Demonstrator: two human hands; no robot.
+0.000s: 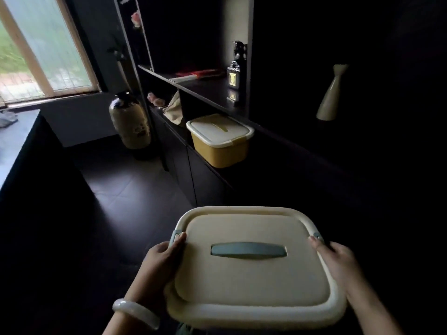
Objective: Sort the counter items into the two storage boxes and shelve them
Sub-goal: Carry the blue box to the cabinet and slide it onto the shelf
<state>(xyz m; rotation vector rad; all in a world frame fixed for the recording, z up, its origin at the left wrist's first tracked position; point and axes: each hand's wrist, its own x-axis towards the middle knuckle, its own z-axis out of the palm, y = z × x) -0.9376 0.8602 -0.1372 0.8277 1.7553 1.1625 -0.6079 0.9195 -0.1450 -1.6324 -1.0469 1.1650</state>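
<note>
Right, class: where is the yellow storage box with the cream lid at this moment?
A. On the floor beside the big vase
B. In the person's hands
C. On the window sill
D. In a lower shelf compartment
D: the yellow storage box sits lidded in a lower compartment of the dark shelf unit, while both hands carry another box.

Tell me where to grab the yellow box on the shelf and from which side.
Grip the yellow box by its two short ends under the lid rim, coming from the open front of the shelf. The board above it probably blocks reaching down to its lid handle.
</note>
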